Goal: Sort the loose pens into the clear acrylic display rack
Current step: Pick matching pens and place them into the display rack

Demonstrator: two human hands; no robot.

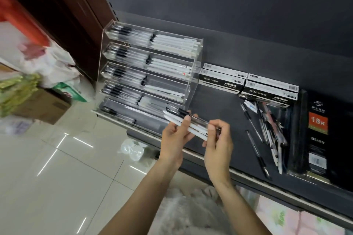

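Pens held crosswise just in front of the rack, tips aimed at its lowest tray.

Left hand (174, 135) curled under a small bundle of pens (188, 123), while the right hand (217, 139) pinched the bundle's end farther from the rack (145, 74). The bundle's length ran nearly parallel to the trays, so a short slide toward the rack looked enough. More loose pens (267, 131) lay well right of the rack.
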